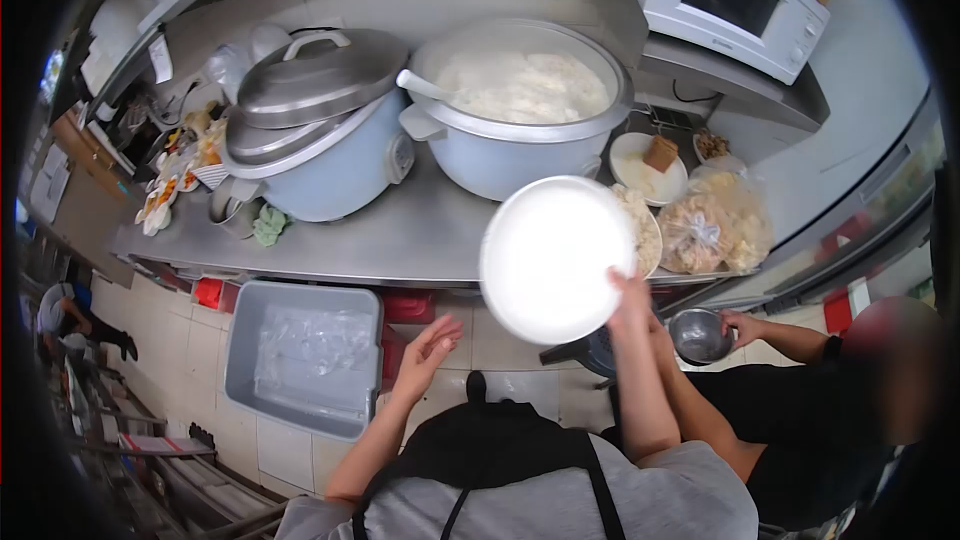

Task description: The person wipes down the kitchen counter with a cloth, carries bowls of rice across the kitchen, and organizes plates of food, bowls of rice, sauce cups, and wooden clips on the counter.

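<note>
My right hand (629, 302) grips the right edge of a round white plate (556, 258), fingers closed on its rim. The plate is tilted up in front of the counter, its surface overexposed, so I cannot tell how deep it is. My left hand (430, 352) is open and holds nothing, beside the right side of a grey plastic tub (303, 418). Beyond the plate stands a large light-blue rice cooker (500, 165), uncovered and full of white rice (520, 85). A white paddle (424, 86) rests in it.
Left of it, another blue cooker (320, 180) has a metal lid (320, 80) resting askew. Bagged food (705, 225) and a bowl with a brown block (660, 153) sit at the counter's right. A co-worker's hand (740, 330) holds a metal bowl (700, 336) close to my right arm.
</note>
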The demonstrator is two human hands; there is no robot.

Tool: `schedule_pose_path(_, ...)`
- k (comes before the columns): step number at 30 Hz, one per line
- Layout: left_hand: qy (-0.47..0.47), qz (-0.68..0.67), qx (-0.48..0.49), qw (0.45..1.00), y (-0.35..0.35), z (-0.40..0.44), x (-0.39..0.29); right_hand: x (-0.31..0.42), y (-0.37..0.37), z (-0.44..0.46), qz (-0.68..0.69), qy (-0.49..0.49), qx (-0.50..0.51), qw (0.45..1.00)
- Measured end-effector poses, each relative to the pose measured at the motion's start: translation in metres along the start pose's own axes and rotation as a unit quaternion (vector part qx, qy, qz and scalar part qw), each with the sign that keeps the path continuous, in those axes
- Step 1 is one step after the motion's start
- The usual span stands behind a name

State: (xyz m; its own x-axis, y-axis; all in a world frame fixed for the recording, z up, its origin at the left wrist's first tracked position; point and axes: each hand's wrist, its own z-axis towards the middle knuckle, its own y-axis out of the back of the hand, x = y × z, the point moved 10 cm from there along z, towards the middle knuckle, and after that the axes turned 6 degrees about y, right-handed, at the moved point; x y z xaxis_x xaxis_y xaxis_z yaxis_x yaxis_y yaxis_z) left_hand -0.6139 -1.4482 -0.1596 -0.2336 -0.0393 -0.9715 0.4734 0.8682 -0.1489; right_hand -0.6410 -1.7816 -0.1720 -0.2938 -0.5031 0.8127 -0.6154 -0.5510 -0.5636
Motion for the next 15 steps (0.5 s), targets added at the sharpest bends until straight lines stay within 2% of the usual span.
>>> schedule_pose_path(2,-0.048,-0.114,0.023,0.992,0.000,-0.010,-0.011,-0.064,-0.040,-0.031,0.015,-0.096,0.056,0.994)
schedule_pose_path(3,0.015,-0.143,-0.024,0.989,0.011,-0.013,-0.004,-0.086,-0.060,-0.053,0.017,-0.166,0.048,0.985)
schedule_pose_path(4,-0.023,-0.196,-0.047,0.979,0.024,-0.022,-0.002,-0.104,-0.084,-0.071,0.042,-0.190,0.087,0.977)
schedule_pose_path(5,-0.061,-0.249,-0.069,0.964,0.038,-0.037,0.004,-0.117,-0.103,-0.088,0.052,-0.191,0.123,0.972)
schedule_pose_path(7,-0.051,-0.233,-0.208,0.949,0.068,-0.067,0.000,-0.142,-0.132,-0.120,0.041,-0.206,0.156,0.965)
schedule_pose_path(8,-0.080,-0.244,-0.253,0.933,0.081,-0.086,-0.012,-0.149,-0.146,-0.134,0.001,-0.196,0.186,0.963)
schedule_pose_path(9,-0.087,-0.243,-0.254,0.932,0.085,-0.100,-0.027,-0.152,-0.160,-0.143,-0.038,-0.183,0.216,0.958)
schedule_pose_path(11,-0.116,-0.302,-0.304,0.896,0.108,-0.133,-0.048,-0.140,-0.210,-0.161,-0.131,-0.170,0.372,0.903)
schedule_pose_path(12,-0.120,-0.301,-0.304,0.896,0.123,-0.146,-0.051,-0.126,-0.235,-0.156,-0.242,-0.149,0.459,0.842)
schedule_pose_path(13,-0.147,-0.320,-0.312,0.882,0.144,-0.163,-0.054,-0.093,-0.257,-0.127,-0.253,0.026,0.437,0.863)
schedule_pose_path(14,-0.173,-0.339,-0.318,0.869,0.162,-0.178,-0.058,-0.060,-0.283,-0.090,-0.212,0.226,0.437,0.845)
schedule_pose_path(15,-0.179,-0.379,-0.320,0.850,0.171,-0.194,-0.063,0.009,-0.298,-0.073,-0.407,0.329,0.310,0.794)
